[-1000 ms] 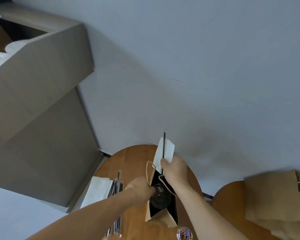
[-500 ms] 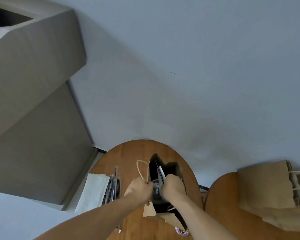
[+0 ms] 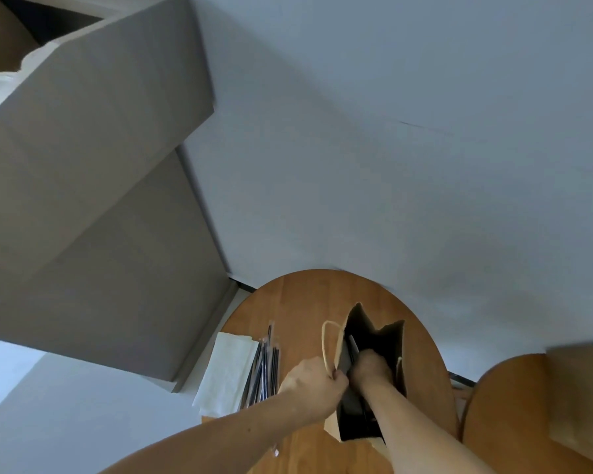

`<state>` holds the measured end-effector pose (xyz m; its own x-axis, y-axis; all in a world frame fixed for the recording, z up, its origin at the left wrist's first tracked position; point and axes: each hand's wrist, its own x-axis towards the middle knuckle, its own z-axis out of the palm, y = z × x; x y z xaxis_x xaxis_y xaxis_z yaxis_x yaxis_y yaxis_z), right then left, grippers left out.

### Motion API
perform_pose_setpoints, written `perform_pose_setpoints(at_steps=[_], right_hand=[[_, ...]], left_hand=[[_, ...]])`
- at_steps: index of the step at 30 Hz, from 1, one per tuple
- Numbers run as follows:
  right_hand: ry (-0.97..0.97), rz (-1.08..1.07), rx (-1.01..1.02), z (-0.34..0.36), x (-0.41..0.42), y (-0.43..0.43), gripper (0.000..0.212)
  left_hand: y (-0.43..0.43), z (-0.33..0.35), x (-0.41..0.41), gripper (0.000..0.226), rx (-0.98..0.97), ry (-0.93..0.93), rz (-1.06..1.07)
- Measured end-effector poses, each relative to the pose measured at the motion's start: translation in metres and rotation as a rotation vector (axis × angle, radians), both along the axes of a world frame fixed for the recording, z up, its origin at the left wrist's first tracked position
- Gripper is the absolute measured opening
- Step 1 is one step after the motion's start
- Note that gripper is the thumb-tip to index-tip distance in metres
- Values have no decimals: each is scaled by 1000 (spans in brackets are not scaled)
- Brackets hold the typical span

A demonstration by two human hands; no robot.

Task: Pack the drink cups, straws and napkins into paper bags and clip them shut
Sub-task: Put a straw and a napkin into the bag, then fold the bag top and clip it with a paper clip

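Both hands at one upright brown paper bag (image 3: 391,340) on the round wooden table (image 3: 298,295). Left hand (image 3: 312,384) curled tight, pinching the bag's near rim and pale twine handle (image 3: 325,336) and holding the mouth wide. Right hand (image 3: 370,367) sunk to the wrist in the opening, just beside the left knuckles. Fingers lost in the dark interior, so could not tell whether closed on anything or slack.

Looked like the loading step. Called for a firm left-hand hold on the rim, a slide down along the inner wall, release only near the bottom, then a straight upward withdrawal to avoid tipping the bag or tearing the paper.

Saw no cup: only blackness below the right hand. Left of the left hand, flat on the table: white stack of paper napkins (image 3: 226,367), with a bundle of dark wrapped straws (image 3: 264,364) right against it. Well to the right of the right hand, cut off by the frame edge: second paper bag (image 3: 582,398). Beyond the left hand: large grey-brown cardboard box (image 3: 93,138), contents hard to name.
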<state>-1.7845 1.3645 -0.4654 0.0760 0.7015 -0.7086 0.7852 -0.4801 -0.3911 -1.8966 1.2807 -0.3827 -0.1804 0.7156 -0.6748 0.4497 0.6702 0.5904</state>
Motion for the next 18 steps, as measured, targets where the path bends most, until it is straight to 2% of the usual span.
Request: perform_pose_setpoints(at_steps=[2,4,9,12,13,16,18], right_hand=[[-52,115,31,11,-2,1,24],[-183,355,112,21,-1,2,18],[-332,655,143,73,1,4,23],[-301,655,262,107,6,7,14],[-263,644,368,117,11,9,13],[-209,601,732,136,37,11,26],[-195,501,725,133,62,13,39]], left_hand=[[1,0,0,38,10,-20,-14],[1,1,0,38,15,-20,-30],[2,1,-1,37,42,4,-45],[3,-1,-3,40,58,34,-153],[4,-1,-4,42,57,24,-186],[6,-4,-1,38,99,-4,-244],[6,-6,2,33,135,-6,-263]])
